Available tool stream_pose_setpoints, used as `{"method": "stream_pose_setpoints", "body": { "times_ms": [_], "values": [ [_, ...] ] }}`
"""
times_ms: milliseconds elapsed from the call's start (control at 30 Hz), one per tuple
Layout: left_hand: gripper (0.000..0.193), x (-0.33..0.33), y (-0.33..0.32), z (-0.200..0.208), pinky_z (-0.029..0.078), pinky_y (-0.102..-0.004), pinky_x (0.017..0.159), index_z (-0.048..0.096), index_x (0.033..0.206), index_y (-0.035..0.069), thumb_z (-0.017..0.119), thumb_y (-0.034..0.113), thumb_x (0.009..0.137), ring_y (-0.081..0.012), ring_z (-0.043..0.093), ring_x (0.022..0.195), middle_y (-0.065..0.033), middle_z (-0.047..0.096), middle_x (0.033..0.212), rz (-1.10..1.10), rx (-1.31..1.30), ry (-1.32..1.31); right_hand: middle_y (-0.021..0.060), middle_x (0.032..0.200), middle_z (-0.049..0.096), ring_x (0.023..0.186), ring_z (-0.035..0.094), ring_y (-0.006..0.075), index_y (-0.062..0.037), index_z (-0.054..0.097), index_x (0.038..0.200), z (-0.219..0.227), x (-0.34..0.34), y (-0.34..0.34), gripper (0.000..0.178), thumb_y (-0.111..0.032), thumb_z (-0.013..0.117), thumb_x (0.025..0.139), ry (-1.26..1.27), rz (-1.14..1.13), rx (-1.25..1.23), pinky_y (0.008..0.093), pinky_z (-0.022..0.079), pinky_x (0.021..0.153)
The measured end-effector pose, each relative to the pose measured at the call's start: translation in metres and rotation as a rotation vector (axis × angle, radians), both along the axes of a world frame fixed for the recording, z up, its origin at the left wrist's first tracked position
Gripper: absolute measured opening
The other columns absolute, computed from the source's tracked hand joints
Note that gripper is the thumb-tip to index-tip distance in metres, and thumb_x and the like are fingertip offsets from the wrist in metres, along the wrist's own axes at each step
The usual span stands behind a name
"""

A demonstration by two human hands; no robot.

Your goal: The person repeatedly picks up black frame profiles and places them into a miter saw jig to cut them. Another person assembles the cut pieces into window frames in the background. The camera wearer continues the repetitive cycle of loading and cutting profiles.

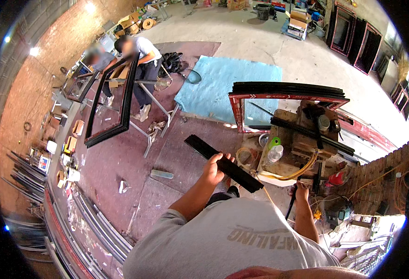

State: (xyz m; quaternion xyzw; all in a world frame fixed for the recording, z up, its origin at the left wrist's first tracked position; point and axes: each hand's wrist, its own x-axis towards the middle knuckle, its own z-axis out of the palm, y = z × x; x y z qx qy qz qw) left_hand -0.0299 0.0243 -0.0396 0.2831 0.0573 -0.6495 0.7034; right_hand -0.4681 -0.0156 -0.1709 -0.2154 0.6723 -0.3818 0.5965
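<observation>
by the left hand (213, 169), a black profile (241, 176) is gripped on the near side of the blue sheet (234, 83); by the right hand (301, 192), a thin black bar (290, 207) is clasped. left of the sheet, a black frame (127, 102) is noted.

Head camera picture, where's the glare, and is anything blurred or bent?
Head view: pale floor at right washed out by glare; head view: both co-workers' heads blurred; head view: long profiles at lower left look bowed, picture corners black; head view: black bar in left hand fairly crisp.
</observation>
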Motion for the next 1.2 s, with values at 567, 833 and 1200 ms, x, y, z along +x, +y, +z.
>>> {"method": "stream_pose_setpoints", "body": {
  "times_ms": [567, 833, 1200],
  "values": [
    [0.012, -0.004, 0.026, 0.011, 0.048, -0.0516, 0.103, 0.055, 0.089, 0.004, 0.067, 0.008, 0.087, -0.0323, 0.064, 0.098, -0.0146, 0.063, 0.096, 0.001, -0.022, 0.005, 0.0055, 0.057, 0.053, 0.041, 0.055, 0.0218, -0.0074, 0.056, 0.082, 0.018, 0.002, 0.029, 0.026, -0.027, 0.057, 0.099, 0.097, 0.043, 0.007, 0.0367, 0.044, 0.038],
    [0.014, -0.004, 0.034, 0.017, 0.050, -0.0525, 0.098, 0.052, 0.093, 0.004, 0.064, 0.010, 0.089, -0.0350, 0.064, 0.098, -0.0180, 0.066, 0.099, -0.011, -0.010, -0.005, 0.0053, 0.057, 0.054, 0.040, 0.054, 0.0220, -0.0081, 0.058, 0.082, 0.012, -0.002, 0.030, 0.025, -0.027, 0.057, 0.098, 0.091, 0.059, -0.016, 0.0359, 0.041, 0.036],
    [0.012, -0.008, 0.039, 0.010, 0.051, -0.0536, 0.098, 0.052, 0.091, 0.004, 0.064, 0.007, 0.089, -0.0342, 0.065, 0.098, -0.0174, 0.065, 0.096, 0.022, 0.017, -0.022, 0.0034, 0.055, 0.050, 0.039, 0.048, 0.0191, -0.0084, 0.058, 0.080, 0.011, 0.000, 0.028, 0.026, -0.026, 0.056, 0.098, 0.042, 0.074, -0.003, 0.0353, 0.039, 0.037]
  ]
}}
